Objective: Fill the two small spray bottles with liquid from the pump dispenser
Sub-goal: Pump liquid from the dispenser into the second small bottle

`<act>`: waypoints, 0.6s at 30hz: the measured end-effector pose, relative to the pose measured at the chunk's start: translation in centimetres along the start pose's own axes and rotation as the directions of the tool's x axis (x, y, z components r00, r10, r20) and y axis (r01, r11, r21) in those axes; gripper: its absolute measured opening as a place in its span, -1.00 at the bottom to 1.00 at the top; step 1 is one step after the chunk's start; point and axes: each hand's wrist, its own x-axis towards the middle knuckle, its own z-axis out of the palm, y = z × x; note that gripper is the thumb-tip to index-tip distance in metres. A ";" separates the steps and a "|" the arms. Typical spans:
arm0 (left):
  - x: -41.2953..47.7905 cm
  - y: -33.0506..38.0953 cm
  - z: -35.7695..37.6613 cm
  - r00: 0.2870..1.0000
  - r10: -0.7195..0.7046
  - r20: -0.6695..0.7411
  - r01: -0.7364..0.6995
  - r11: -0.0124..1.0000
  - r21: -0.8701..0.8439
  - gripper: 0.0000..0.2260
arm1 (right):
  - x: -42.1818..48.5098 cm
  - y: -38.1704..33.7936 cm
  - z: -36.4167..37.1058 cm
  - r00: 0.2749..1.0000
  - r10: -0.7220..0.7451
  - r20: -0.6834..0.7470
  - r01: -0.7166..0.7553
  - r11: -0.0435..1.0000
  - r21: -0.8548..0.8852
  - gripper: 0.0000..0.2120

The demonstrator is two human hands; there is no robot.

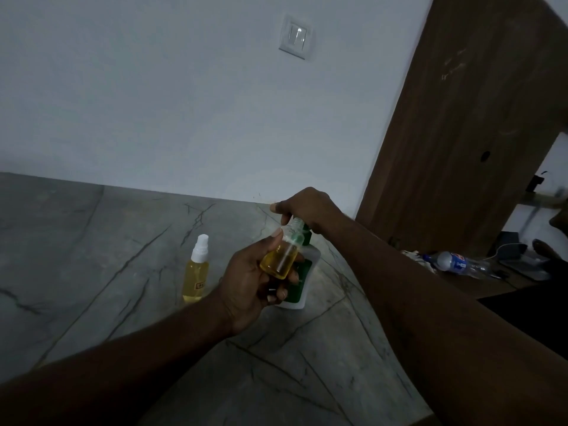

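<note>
My left hand [252, 284] holds a small clear spray bottle [282, 253] tilted, its cap off and its open neck up against the pump's nozzle. The bottle is about half full of yellow liquid. My right hand [304, 210] rests on top of the pump dispenser [296, 290], a white bottle with a green label and green pump, mostly hidden behind my left hand. A second small spray bottle [196, 270] stands upright to the left on the grey marble counter [92, 256], capped in white and nearly full of yellow liquid.
A white wall with a light switch [295, 36] rises behind the counter. A brown wooden panel [461, 133] stands at right. Beyond the counter's right edge lie a plastic water bottle [458, 262] and some cables and devices.
</note>
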 end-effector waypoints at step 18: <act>0.3 -0.2 -0.2 1.000 -0.013 -0.004 0.013 1.000 0.006 -0.52 | 0.2 0.2 0.0 1.000 -0.026 0.003 0.026 0.999 -0.023 -0.64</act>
